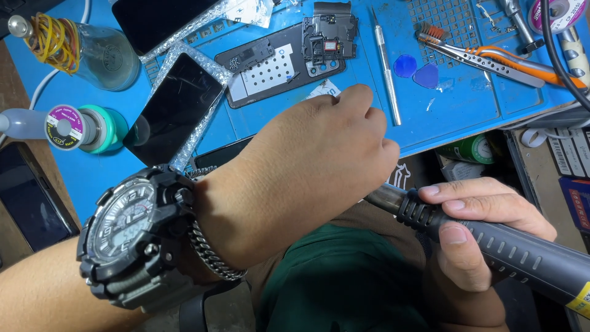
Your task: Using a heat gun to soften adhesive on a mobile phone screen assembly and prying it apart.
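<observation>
Head view: right hand [476, 227] fingers clamp the soldering iron [491, 243]; left hand [307, 172] fingers curl together, hiding its tip.

Dark grey ribbed soldering iron [491, 246], angled up-left, tip hidden behind the fist.

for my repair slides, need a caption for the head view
Right hand grips a soldering iron beside the left hand, over a blue mat.

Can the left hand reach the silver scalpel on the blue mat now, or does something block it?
Probably yes. The left hand sits closed just beside the scalpel, with only bare blue mat between them. The right hand holds the soldering tool lower down, out of the way.
</observation>
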